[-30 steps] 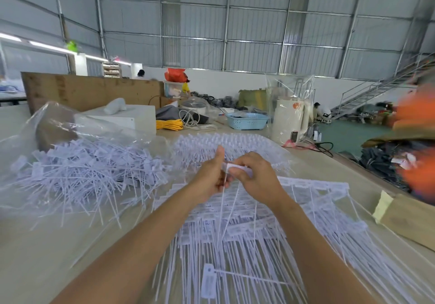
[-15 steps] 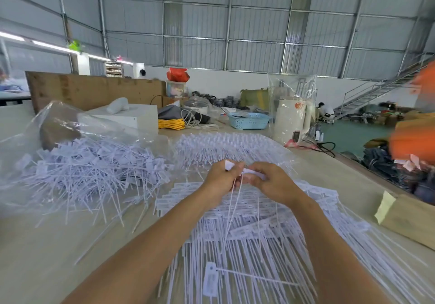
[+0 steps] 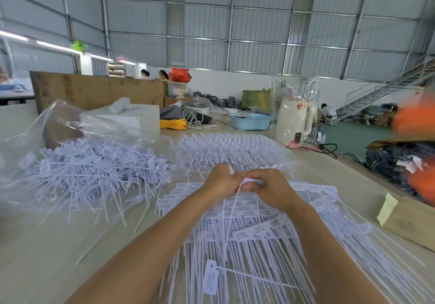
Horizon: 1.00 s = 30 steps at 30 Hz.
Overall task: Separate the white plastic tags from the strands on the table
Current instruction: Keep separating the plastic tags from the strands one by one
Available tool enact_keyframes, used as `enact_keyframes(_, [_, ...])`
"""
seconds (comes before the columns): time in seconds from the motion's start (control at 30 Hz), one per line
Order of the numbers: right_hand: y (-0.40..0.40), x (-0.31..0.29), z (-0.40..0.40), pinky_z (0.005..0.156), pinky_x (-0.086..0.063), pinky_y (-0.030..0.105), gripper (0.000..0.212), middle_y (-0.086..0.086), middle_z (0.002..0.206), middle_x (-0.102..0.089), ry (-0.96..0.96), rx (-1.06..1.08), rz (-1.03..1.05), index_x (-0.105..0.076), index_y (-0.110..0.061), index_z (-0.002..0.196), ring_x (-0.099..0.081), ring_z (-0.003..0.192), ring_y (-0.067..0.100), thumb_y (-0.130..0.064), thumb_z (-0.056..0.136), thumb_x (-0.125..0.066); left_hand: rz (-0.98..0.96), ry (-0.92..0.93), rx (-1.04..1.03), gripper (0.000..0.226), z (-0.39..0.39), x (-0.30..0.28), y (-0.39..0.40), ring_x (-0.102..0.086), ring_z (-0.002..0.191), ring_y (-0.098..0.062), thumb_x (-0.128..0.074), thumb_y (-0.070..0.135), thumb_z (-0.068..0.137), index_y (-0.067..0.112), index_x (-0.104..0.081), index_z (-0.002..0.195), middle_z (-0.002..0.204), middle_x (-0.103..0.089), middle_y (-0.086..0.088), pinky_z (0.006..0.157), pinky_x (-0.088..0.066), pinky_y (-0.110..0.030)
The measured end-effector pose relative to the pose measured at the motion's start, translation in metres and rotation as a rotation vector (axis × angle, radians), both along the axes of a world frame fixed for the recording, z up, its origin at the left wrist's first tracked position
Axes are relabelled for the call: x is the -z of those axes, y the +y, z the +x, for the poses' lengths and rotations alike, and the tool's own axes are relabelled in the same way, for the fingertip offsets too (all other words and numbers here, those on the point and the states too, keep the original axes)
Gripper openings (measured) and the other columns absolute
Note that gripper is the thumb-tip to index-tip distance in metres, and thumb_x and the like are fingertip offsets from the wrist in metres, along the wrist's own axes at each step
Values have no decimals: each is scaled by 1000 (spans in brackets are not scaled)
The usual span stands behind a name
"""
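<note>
While raised just above the heap on the pale surface (image 3: 47, 256), left hand (image 3: 221, 181) and right hand (image 3: 270, 189) both pinching one white plastic tag (image 3: 251, 181), flat head lying sideways. Thin smooth strands (image 3: 231, 212) hanging down toward the viewer. Loose separated pile (image 3: 89, 172) sitting left on crinkly clear plastic.

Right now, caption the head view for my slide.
Both hands, left hand and right hand, pinch a white plastic tag above the table.

A heap of joined tags (image 3: 247, 228) lay on the table (image 3: 47, 256) under both hands. A loose pile (image 3: 89, 174) sat left of it, with a basket (image 3: 250, 121) and kettle (image 3: 294, 120) behind.
</note>
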State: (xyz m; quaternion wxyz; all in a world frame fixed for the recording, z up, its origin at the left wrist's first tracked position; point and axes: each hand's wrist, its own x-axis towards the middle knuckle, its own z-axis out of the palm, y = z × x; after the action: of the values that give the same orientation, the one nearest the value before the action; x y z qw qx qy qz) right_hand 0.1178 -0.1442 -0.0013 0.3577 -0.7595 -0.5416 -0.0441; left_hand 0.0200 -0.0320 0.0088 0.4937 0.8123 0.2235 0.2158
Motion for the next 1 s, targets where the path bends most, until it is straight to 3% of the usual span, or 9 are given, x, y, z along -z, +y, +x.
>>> enact_keyframes(0.1, [-5,3,10,68,-39,29,15,-1,72,-63,-152,100,26,-69,-10,78,-59,73,20,-23,83,-68,-247,78,157,22,-12,-14,10,-36,37,-11,-61,21,91,8,-55,74,48,-52,-3,39,-27,-17])
enact_keyframes(0.2, [-10,1,15,65,-37,25,17,-4,69,-56,28,134,146,-58,-20,70,-52,70,19,-16,84,-67,-338,35,216,28,-18,-19,23,-33,35,-8,-57,27,94,12,-52,72,44,-47,3,38,-24,-15])
enact_keyframes(0.4, [-1,-15,-2,71,-36,14,26,-7,80,-53,82,37,220,-58,-29,67,-52,79,4,-9,79,-70,-568,-260,147,14,-8,-9,17,-61,47,-16,-53,22,96,11,-54,88,65,-55,-8,45,-49,-21])
enact_keyframes(0.47, [-2,-17,-3,71,-34,6,20,-4,84,-50,101,27,218,-63,-25,72,-50,80,4,-9,78,-73,-548,-272,170,16,-4,-4,7,-59,45,-13,-49,21,99,9,-55,89,67,-55,-10,41,-45,-19])
enact_keyframes(0.57, [-3,-17,-4,71,-34,3,11,0,89,-48,125,29,175,-68,-16,80,-51,82,7,-7,78,-72,-455,-202,229,37,0,-1,-8,-49,48,-10,-47,39,98,9,-58,79,59,-55,-2,43,-35,-18])
enact_keyframes(0.7, [-5,-17,-4,71,-42,9,29,1,87,-44,82,41,193,-62,-18,82,-52,78,15,10,74,-65,-422,-192,253,25,3,4,-21,-47,51,-9,-60,30,93,13,-61,76,62,-55,-3,43,-33,-16])
enact_keyframes(0.77, [-7,-18,-4,72,-42,16,35,0,87,-44,83,39,163,-58,-24,84,-50,79,15,5,70,-71,-447,-186,210,21,5,5,-23,-46,47,-8,-59,24,93,12,-58,76,58,-56,-3,40,-32,-16])
enact_keyframes(0.93, [-8,-15,-1,72,-34,4,37,-7,91,-51,43,32,87,-57,-24,93,-50,84,3,-16,67,-82,-397,-209,140,24,3,5,-19,-49,40,-6,-58,21,94,12,-49,74,44,-54,6,40,-34,-17])
enact_keyframes(1.0, [-12,-15,3,81,-40,15,30,-6,95,-60,70,50,59,-62,-19,95,-55,91,7,-25,72,-80,-356,-231,113,23,3,5,-18,-50,41,-6,-58,21,95,13,-51,75,46,-55,6,40,-35,-17])
